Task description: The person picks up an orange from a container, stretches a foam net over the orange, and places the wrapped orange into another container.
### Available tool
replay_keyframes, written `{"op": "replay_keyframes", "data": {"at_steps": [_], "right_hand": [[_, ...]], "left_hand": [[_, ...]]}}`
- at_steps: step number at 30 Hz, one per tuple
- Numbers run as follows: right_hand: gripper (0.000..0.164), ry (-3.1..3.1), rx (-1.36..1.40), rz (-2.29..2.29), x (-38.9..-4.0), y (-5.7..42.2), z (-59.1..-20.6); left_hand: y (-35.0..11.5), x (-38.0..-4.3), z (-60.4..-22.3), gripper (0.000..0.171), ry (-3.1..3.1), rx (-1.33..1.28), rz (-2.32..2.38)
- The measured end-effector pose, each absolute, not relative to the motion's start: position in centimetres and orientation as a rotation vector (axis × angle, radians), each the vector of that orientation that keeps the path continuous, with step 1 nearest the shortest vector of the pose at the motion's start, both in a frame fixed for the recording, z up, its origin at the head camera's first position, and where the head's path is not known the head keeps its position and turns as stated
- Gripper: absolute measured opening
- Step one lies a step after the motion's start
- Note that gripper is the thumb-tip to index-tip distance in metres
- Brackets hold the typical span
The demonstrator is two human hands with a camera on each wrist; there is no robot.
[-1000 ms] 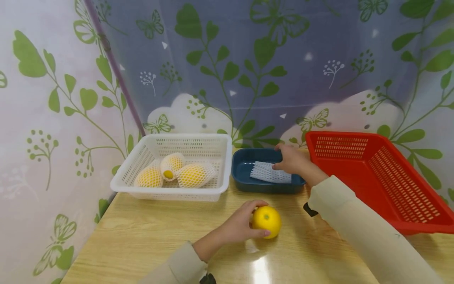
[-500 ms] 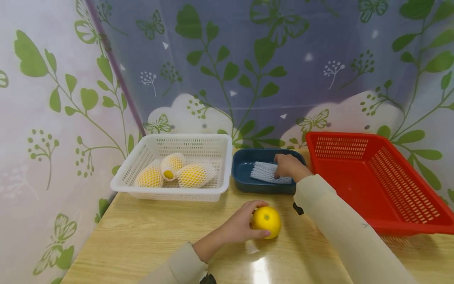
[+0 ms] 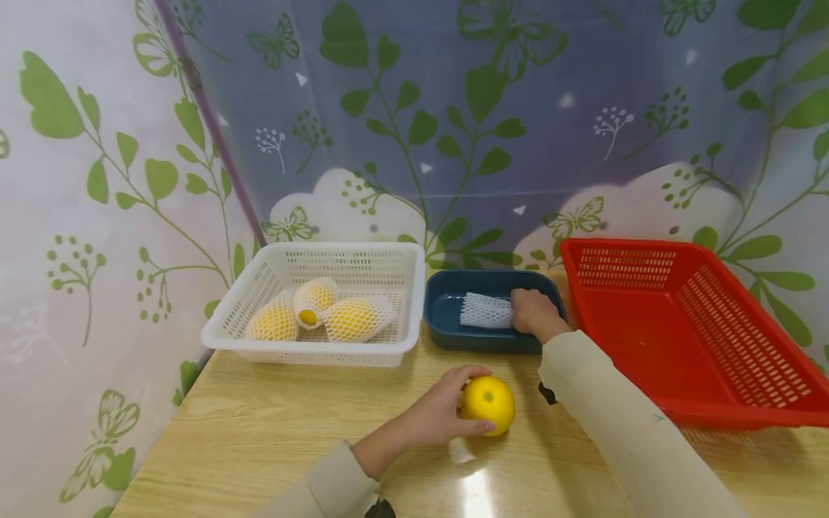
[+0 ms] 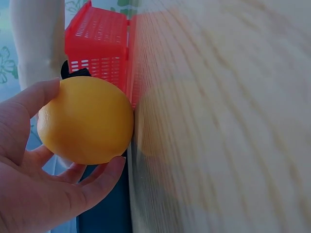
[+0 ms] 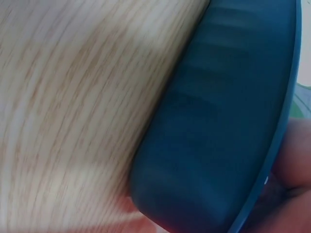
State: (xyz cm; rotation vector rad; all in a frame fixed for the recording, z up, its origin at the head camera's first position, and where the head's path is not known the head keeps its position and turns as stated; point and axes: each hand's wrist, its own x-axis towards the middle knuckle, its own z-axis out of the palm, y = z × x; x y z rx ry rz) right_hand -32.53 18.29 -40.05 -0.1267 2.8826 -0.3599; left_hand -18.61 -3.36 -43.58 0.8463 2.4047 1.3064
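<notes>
My left hand (image 3: 437, 411) holds a round yellow-orange fruit, like an orange (image 3: 488, 405), on the wooden table. In the left wrist view, the thumb and fingers curve around the orange (image 4: 87, 121) from one side. My right hand (image 3: 536, 315) reaches into the dark blue tray (image 3: 447, 337), fingers curled at the right end of a white foam net sleeve (image 3: 486, 311). The sleeve lies flat in there, its right end hidden by the hand. In the right wrist view the tray's wall (image 5: 209, 111) covers most of the hand's work; only part of the fingers (image 5: 296, 160) shows.
Left of the tray stands a white basket (image 3: 311, 349) with 3 yellow fruits (image 3: 350, 320) in foam nets. A large red basket (image 3: 648, 345) stands to the right, beside the right forearm. A patterned curtain (image 3: 414, 129) hangs behind the table (image 3: 272, 417).
My right hand has come down inside the tray and shifted to the right end of the foam net sleeve, its fingers now curled. The left hand and orange have stayed put.
</notes>
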Motion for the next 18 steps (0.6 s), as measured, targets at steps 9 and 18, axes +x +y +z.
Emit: {"op": "replay_keyframes", "data": {"at_steps": [9,18], "right_hand": [[0.023,3.069,-0.116,-0.476,-32.3,18.2,-39.3],[0.015,3.187,-0.267,-0.623,-31.9,18.8,-36.9]], "left_hand": [[-3.4,-18.7,-43.8,0.065,2.403,0.84,1.294],[-3.4,-18.5,-43.5,0.064,2.399,0.832,1.308]]}}
